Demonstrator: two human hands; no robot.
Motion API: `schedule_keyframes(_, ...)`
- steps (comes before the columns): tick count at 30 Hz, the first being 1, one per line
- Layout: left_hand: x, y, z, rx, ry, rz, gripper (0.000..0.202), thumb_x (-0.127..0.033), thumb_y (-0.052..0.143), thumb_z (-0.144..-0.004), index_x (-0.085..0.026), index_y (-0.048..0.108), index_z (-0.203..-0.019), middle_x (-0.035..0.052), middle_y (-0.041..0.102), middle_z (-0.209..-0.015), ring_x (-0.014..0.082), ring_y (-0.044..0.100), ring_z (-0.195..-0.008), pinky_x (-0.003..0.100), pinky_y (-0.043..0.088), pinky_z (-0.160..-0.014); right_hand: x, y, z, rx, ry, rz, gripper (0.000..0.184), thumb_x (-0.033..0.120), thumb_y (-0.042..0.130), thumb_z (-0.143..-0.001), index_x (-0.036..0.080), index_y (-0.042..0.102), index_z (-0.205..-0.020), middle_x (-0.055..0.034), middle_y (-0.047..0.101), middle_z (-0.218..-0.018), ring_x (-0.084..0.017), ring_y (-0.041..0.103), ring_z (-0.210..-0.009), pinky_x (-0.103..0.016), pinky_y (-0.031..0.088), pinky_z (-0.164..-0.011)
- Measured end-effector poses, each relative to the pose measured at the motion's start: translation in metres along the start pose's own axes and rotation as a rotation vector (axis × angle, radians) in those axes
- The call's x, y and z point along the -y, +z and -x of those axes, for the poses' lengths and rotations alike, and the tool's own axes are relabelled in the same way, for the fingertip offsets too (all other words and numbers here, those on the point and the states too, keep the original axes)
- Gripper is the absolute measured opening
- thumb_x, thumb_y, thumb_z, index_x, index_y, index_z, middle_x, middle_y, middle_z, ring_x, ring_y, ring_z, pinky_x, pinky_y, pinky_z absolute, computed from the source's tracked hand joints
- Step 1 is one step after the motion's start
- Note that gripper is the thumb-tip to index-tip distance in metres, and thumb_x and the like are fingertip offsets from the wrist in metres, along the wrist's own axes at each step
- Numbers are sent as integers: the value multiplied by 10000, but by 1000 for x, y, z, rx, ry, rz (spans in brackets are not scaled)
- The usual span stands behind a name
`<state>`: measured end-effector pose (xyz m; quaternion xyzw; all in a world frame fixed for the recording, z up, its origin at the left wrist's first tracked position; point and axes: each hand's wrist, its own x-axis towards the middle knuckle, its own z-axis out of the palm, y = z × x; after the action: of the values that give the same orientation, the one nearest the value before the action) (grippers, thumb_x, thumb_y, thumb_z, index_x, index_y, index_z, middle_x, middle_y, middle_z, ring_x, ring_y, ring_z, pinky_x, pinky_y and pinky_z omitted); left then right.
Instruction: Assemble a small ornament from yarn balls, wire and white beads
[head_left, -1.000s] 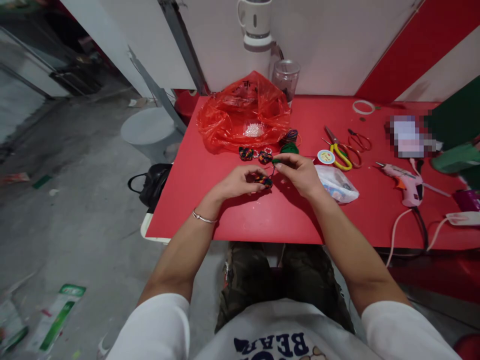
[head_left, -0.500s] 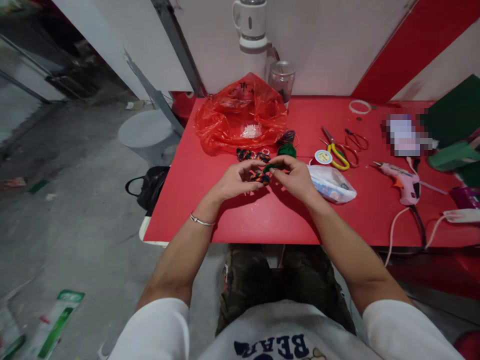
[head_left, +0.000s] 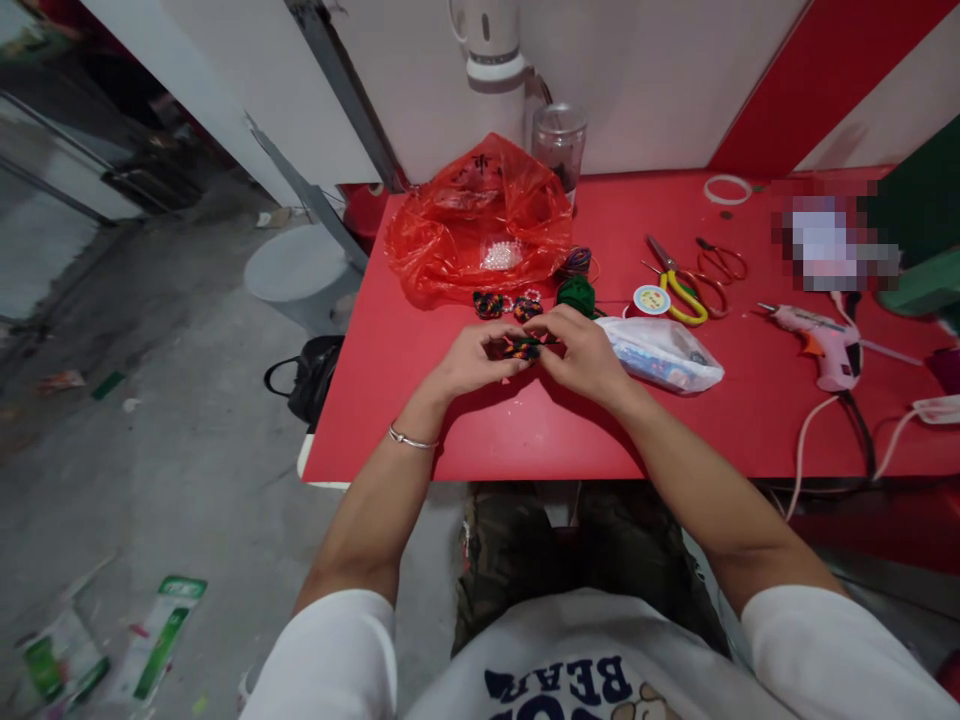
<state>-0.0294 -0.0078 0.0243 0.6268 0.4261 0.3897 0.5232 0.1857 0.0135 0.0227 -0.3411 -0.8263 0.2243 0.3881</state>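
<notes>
Over the table's front half, my left hand (head_left: 474, 360) grips a small piece of dark multicoloured yarn work (head_left: 522, 348) between thumb and fingers. From the other side my right hand (head_left: 585, 352) is closed on the same piece, its thumb and fingertips pinching the right end. Green strands show on it, and the fingers partly cover it. Just beyond the hands lie two similar yarn pieces, a left one (head_left: 488, 304) and a right one (head_left: 528, 308), with beaded loops by them. A green yarn ball (head_left: 576, 295) sits behind my right hand.
A red plastic bag (head_left: 450, 235) with a pack of pearly beads (head_left: 501, 255) lies at the back. To the right are a white plastic pouch (head_left: 667, 355), a thread spool (head_left: 649, 300), yellow-handled pliers (head_left: 688, 310), scissors (head_left: 664, 252) and a corded pink glue gun (head_left: 821, 340).
My right fingers have moved from pinching a green strand above the yarn piece to curling over its right end. My left hand keeps its hold. The whole view has shifted slightly.
</notes>
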Motion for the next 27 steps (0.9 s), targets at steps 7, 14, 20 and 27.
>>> schedule_keyframes(7, 3, 2, -2, -51, -4, -12, 415, -267, 852, -717, -129, 766, -1099, 48, 746, -873, 115, 649, -598, 244, 552, -566, -4, 6, 4, -41, 17, 41, 363, 99, 594, -906, 234, 750, -1204, -70, 662, -1037, -226, 658, -976, -361, 545, -876)
schedule_keyframes(14, -4, 1, 0, -30, -48, -27, 497, -299, 874, -723, -138, 765, -1181, 41, 765, -833, 139, 664, -565, 263, 550, -548, 0, 5, 3, -95, 33, -68, 302, 80, 580, -909, 237, 774, -1080, -48, 636, -1018, -184, 652, -959, -324, 555, -860)
schedule_keyframes(20, -2, 0, 0, -60, -47, -23, 481, -357, 912, -705, -174, 772, -1128, 28, 771, -794, 144, 669, -544, 254, 561, -518, -1, 1, 0, -40, -9, -111, 269, 126, 581, -952, 220, 771, -1118, -62, 696, -1055, -185, 678, -1004, -332, 564, -911)
schedule_keyframes(27, -7, 2, -1, -84, -78, -3, 504, -359, 908, -699, -153, 751, -1131, 11, 742, -695, 154, 668, -512, 259, 568, -498, 1, -3, -4, -160, 141, -216, 173, 221, 657, -945, 214, 797, -1045, -44, 763, -993, -164, 702, -899, -305, 567, -829)
